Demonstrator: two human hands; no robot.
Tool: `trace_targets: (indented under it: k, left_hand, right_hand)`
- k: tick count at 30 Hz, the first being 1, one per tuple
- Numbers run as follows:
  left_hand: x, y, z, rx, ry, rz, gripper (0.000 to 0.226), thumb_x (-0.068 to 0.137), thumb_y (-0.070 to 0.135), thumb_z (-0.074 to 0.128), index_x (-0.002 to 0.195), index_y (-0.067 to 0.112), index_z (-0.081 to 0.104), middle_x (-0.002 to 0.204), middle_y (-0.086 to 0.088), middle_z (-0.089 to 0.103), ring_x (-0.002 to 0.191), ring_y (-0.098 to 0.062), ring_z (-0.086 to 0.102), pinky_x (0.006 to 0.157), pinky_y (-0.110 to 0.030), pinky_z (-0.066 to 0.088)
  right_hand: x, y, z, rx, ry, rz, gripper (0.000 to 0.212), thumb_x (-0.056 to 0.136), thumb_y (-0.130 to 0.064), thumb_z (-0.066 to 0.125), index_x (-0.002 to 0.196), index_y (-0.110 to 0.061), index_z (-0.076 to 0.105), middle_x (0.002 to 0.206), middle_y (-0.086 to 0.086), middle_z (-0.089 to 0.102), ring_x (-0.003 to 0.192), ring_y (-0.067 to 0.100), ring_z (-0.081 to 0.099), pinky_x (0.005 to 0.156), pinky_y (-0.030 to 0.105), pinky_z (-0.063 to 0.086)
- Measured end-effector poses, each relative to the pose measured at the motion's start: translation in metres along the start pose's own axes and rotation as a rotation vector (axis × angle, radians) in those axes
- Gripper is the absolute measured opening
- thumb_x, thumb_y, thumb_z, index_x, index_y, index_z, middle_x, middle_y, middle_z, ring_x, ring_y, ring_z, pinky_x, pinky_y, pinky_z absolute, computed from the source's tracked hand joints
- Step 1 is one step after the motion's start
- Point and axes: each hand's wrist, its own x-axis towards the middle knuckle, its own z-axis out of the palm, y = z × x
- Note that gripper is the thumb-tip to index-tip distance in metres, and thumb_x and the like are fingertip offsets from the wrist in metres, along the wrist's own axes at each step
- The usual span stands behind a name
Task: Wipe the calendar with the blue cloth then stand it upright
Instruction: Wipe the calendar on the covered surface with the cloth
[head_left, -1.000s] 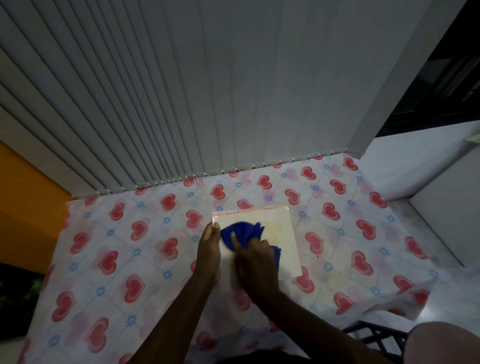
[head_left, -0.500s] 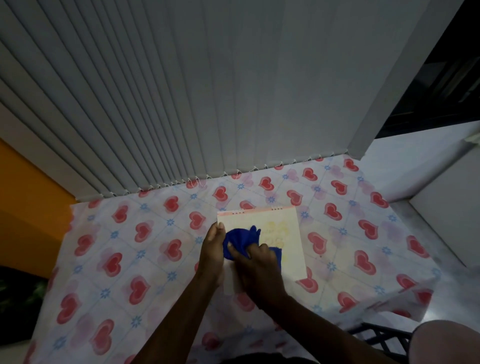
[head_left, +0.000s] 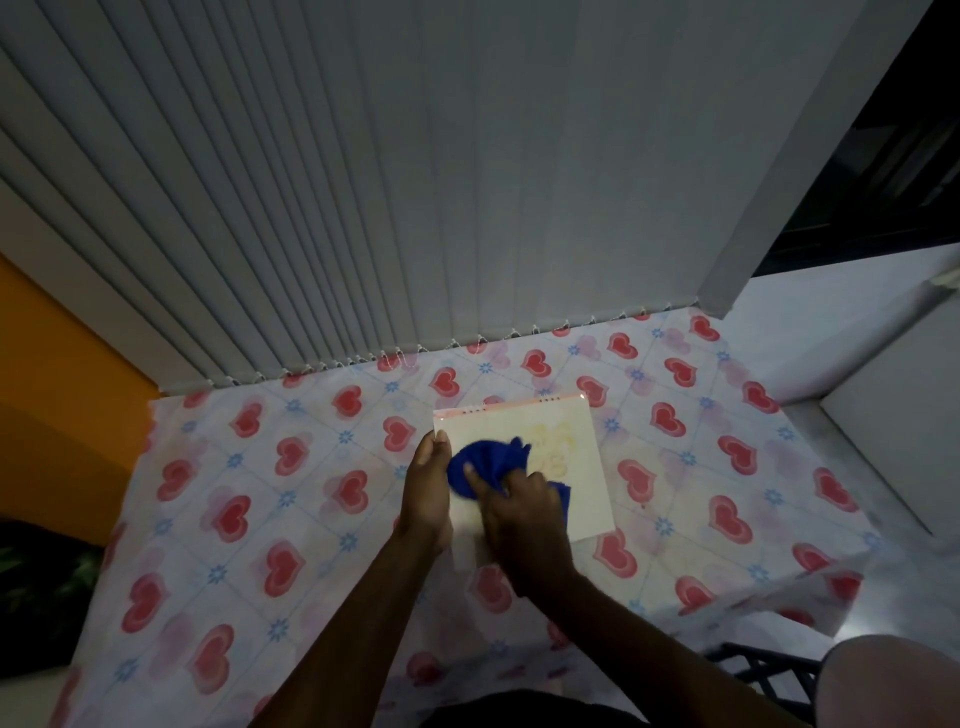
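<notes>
In the head view, the calendar (head_left: 550, 457) lay flat on the counter (head_left: 270, 499), which was covered with a cloth printed in red hearts and small blue flowers. The calendar's cream page faced up, its bound pink edge turned toward the vertical blinds (head_left: 415, 197) that hung along the far side of the counter. A faint yellow design showed on the page, too pale to read.

The blue cloth (head_left: 488, 462) sat bunched on the calendar's left half, nearer the person than the bound edge. The right hand (head_left: 524, 514) was closed around the cloth, fingers curled into its folds and one fingertip pressed on top of it, pushing it against the page. A corner of the cloth poked out to the right of that hand, over the page.

The left hand (head_left: 428, 488) lay along the calendar's left edge, fingers straight and together, gripping nothing; its fingertips touched the edge just below the calendar's far left corner, and it rested partly on the counter. The two hands were just beside each other, with the cloth between them.

To the left of the calendar, beyond the counter, stood an orange wall (head_left: 57, 374). Near the person, right of the calendar, a dark slatted frame (head_left: 763, 670) showed below the counter's edge.
</notes>
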Motion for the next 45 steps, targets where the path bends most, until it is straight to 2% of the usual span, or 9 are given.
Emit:
trace_targets:
  k: [4,10,15,19,26,31,35,42,45]
  left_hand:
    - [0.001,0.003,0.001,-0.005,-0.021,-0.014,0.02,0.1,0.035,0.049,0.099,0.038,0.069,0.119,-0.005,0.07,0.112,-0.027,0.064,0.098,-0.052,0.05]
    - [0.008,0.006,-0.006,0.037,-0.018,-0.026,0.02,0.102,0.035,0.044,0.094,0.037,0.062,0.098,0.015,0.065,0.088,-0.001,0.066,0.069,-0.021,0.056]
    - [0.001,0.007,0.001,0.103,-0.114,-0.01,0.023,0.102,0.034,0.043,0.11,0.031,0.065,0.101,-0.002,0.076,0.088,-0.018,0.074,0.07,-0.036,0.061]
    - [0.002,0.004,0.0,0.161,-0.115,0.061,0.033,0.102,0.035,0.041,0.083,0.037,0.069,0.079,0.014,0.074,0.075,0.0,0.069,0.066,-0.022,0.053]
    - [-0.008,0.009,0.011,0.097,-0.092,0.017,0.032,0.101,0.035,0.045,0.129,0.026,0.057,0.124,-0.005,0.067,0.116,-0.027,0.062,0.1,-0.051,0.05]
    - [-0.006,0.005,0.002,0.081,-0.107,0.047,0.028,0.101,0.033,0.045,0.091,0.033,0.071,0.091,0.002,0.076,0.091,-0.021,0.069,0.076,-0.033,0.059]
    - [-0.005,0.003,0.004,0.095,-0.048,0.038,0.022,0.099,0.045,0.046,0.106,0.034,0.064,0.092,0.005,0.076,0.078,-0.017,0.075,0.06,-0.034,0.061]
    - [0.005,0.009,-0.01,0.025,0.06,-0.021,0.025,0.098,0.042,0.051,0.12,0.04,0.06,0.114,0.006,0.066,0.107,-0.023,0.064,0.091,-0.046,0.053]
    - [0.005,0.008,-0.008,0.008,0.077,-0.052,0.013,0.095,0.045,0.053,0.099,0.045,0.066,0.114,0.0,0.07,0.105,-0.029,0.066,0.09,-0.054,0.054]
  right_hand:
    - [0.029,0.021,-0.01,0.06,0.017,0.406,0.045,0.097,-0.027,0.046,0.142,-0.028,0.042,0.105,0.009,0.057,0.087,0.023,0.05,0.074,0.038,0.047]
    - [-0.006,-0.008,0.006,0.054,0.003,-0.027,0.04,0.094,-0.023,0.052,0.133,-0.023,0.052,0.092,0.005,0.059,0.076,0.022,0.051,0.063,0.034,0.039]
    - [0.045,0.01,-0.021,0.051,0.035,0.29,0.045,0.095,-0.026,0.052,0.138,-0.032,0.046,0.099,0.005,0.058,0.084,0.021,0.05,0.071,0.037,0.047]
    - [0.029,-0.001,-0.018,0.034,-0.01,0.125,0.046,0.087,-0.025,0.063,0.131,-0.033,0.052,0.093,0.002,0.058,0.078,0.02,0.05,0.065,0.035,0.043]
    - [0.039,0.007,-0.025,0.08,0.056,0.292,0.046,0.093,-0.024,0.056,0.137,-0.034,0.049,0.097,0.004,0.057,0.081,0.02,0.048,0.067,0.038,0.046]
    - [0.028,0.007,-0.02,0.051,0.028,0.059,0.044,0.09,-0.024,0.057,0.133,-0.034,0.051,0.091,0.003,0.055,0.076,0.023,0.051,0.063,0.037,0.044]
    - [0.046,0.031,-0.03,0.206,0.127,0.518,0.044,0.099,-0.026,0.045,0.142,-0.034,0.042,0.1,0.005,0.058,0.087,0.017,0.048,0.074,0.036,0.049]
    - [0.008,0.006,-0.019,0.064,0.005,0.076,0.038,0.096,-0.031,0.043,0.134,-0.029,0.051,0.092,0.001,0.055,0.078,0.017,0.049,0.067,0.029,0.04]
    - [0.027,0.023,-0.028,0.162,0.087,0.436,0.04,0.099,-0.033,0.043,0.138,-0.028,0.048,0.102,0.001,0.055,0.09,0.015,0.049,0.077,0.024,0.045]
